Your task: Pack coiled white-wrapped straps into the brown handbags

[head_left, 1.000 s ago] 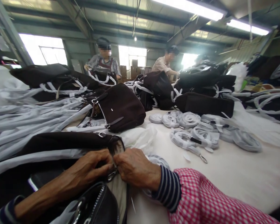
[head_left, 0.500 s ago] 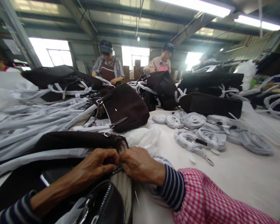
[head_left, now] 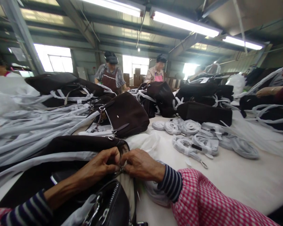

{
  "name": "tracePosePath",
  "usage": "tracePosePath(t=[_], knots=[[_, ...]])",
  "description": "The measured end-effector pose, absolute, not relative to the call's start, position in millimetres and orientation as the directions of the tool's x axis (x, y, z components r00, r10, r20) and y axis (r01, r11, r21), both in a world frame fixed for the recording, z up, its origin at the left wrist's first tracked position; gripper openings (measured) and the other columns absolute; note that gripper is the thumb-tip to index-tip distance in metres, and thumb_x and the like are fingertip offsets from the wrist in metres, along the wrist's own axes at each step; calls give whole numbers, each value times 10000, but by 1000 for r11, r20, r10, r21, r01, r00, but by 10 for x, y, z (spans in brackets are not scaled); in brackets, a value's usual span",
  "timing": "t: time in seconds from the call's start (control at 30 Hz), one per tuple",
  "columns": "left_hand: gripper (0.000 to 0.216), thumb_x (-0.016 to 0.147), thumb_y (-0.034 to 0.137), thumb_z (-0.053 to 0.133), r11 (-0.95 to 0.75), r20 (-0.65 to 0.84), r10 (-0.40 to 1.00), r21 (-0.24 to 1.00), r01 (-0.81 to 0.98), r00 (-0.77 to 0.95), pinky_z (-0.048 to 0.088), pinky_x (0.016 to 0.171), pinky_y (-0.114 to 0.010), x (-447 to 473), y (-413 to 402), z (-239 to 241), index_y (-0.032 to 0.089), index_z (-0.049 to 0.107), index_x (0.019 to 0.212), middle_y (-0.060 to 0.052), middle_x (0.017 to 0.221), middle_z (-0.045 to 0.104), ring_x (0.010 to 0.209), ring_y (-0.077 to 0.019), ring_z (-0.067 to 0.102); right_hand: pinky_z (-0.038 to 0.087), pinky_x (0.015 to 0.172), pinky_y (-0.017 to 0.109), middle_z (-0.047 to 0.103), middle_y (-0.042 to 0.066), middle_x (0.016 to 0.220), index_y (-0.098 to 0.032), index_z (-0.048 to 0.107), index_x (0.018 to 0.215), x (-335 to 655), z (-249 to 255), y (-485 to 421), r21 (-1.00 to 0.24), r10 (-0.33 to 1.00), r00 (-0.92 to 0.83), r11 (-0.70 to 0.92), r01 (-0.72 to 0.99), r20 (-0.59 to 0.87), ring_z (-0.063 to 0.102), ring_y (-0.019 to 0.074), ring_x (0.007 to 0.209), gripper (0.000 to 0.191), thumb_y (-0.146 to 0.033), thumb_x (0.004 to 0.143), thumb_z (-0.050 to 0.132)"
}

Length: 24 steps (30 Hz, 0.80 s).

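A dark brown handbag point(head_left: 75, 146) lies flat in front of me, wrapped in white strap covering. My left hand point(head_left: 100, 164) and my right hand point(head_left: 141, 164) meet at its right end, both pinched on a small metal clasp point(head_left: 119, 169) of the bag. The fingers are closed tight and hide most of the clasp. A black bag with a zipper point(head_left: 110, 205) sits just under my wrists.
Another brown handbag point(head_left: 126, 114) stands behind, with more bags point(head_left: 204, 111) piled further back. Coiled white straps point(head_left: 195, 138) lie on the white table point(head_left: 238, 175) to the right. Long white straps point(head_left: 33, 125) spread at the left. Other people point(head_left: 111, 73) work at the far side.
Both hands stayed pinched at the same spot on the bag's end. The view tilted and shifted a little, and the workers at the back moved slightly.
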<state>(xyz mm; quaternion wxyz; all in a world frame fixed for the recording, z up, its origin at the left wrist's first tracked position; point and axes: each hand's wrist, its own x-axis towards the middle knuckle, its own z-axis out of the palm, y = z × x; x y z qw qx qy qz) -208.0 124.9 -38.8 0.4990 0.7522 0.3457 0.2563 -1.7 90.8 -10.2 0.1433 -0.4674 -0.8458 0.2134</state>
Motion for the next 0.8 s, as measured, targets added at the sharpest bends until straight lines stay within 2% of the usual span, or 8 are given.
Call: tracePosePath(t=[0.17,0.33,0.5,0.67,0.8], knots=[[215,786,313,685,-257,54,778,937,239,625,350,649,-252,-2074,1249,-356,178,521,823,42,759,526,716,-133,447,407,637,215,679,-21,694,-176,806,971,14,-31,895,-656,859,-511,398,641,21,604,133,665,233,-107,800,664],[280,776,311,737,-185,107,842,978,97,528,339,579,-220,-1968,1203,-387,187,489,808,53,724,537,641,-105,456,404,579,212,682,-9,621,-136,788,871,-27,-181,968,-807,907,-420,237,541,-16,622,139,611,199,-102,737,645],[427,714,397,844,-62,30,903,996,62,429,321,512,-201,-1900,1168,-394,191,478,788,67,661,539,528,-75,430,368,492,193,662,-8,581,-141,709,711,-37,-369,986,-921,945,-326,143,361,19,563,113,521,88,-131,720,622],[430,810,518,759,-25,-45,853,992,127,521,362,544,-217,-1972,1190,-364,160,645,1020,13,777,617,630,-118,508,367,457,181,634,-21,542,-141,671,703,4,-352,940,-982,962,-274,59,179,8,512,89,457,61,-147,696,610],[354,781,406,733,-137,-23,769,970,199,639,391,638,-249,-2014,1258,-444,148,735,1023,-19,847,684,726,-154,553,402,455,188,640,-18,526,-143,643,679,18,-340,967,-996,957,-292,22,87,-5,515,87,428,41,-182,671,635]])
